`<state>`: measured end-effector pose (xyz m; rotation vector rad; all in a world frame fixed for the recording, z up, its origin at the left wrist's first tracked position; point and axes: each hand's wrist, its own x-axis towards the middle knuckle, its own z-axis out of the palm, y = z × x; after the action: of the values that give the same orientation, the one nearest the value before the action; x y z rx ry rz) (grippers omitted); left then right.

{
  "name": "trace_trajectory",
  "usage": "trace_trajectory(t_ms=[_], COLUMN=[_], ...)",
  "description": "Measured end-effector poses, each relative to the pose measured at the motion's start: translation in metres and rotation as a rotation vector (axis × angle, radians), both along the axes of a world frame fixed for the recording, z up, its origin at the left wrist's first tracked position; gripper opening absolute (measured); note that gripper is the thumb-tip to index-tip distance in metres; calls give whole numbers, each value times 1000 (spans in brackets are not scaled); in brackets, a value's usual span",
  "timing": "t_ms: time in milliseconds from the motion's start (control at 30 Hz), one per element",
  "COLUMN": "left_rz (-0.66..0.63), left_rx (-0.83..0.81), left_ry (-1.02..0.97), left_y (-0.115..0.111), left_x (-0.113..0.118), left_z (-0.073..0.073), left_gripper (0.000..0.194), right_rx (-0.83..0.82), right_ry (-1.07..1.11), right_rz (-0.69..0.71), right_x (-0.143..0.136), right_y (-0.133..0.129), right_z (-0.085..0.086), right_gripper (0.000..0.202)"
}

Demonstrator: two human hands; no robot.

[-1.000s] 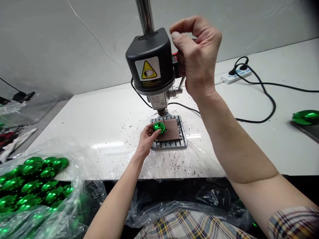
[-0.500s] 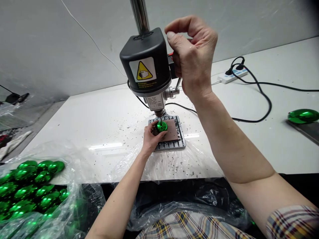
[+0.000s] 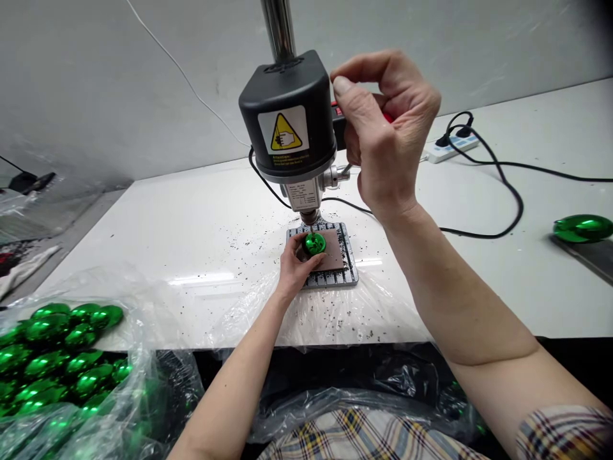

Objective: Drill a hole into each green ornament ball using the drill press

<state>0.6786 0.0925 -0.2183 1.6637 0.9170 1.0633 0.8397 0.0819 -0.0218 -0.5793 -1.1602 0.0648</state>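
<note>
Green ball (image 3: 315, 244) sits pinched between left fingers (image 3: 295, 241), right fingers (image 3: 373, 66) clasping a red knob (image 3: 388, 117).

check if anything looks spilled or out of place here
Dark specks lie scattered over the metal base plate and the white table around it; against those pale surfaces they look like spilled debris.

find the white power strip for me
The power strip is at the upper right of the head view, on the white table, just right of the right hand.
</note>
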Motion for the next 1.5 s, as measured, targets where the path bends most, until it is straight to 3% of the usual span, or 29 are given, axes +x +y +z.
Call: trace_trajectory(t_ms=[133, 367, 567, 800, 1133, 1500], left_rz=[3, -11, -6, -2, -4, 0], left_rx=[25, 59, 38, 30, 50, 78], left_ry=[22, 39, 28, 27, 28, 50], left_y=[-1, -1, -2, -2, -2, -4], left_x=[-1, -2, -1, -2, -2, -2], left_z=[1, 2, 2, 2, 2, 4], left_gripper=[59, 57, 57, 58, 57, 54], right_rx=[30, 10, 88, -16, 152, 170], right_ry=[37, -11, -41, -66, -26, -107], right_rz=[53, -37, -144, -279, -258, -332], right_x=[0, -3, -8, -12, -13, -10], right_y=[1, -7, -11, -22, -20, -26], right_z=[0, -8, -22, -37, -43, -61], right_gripper=[7, 11, 4, 25, 9, 9])
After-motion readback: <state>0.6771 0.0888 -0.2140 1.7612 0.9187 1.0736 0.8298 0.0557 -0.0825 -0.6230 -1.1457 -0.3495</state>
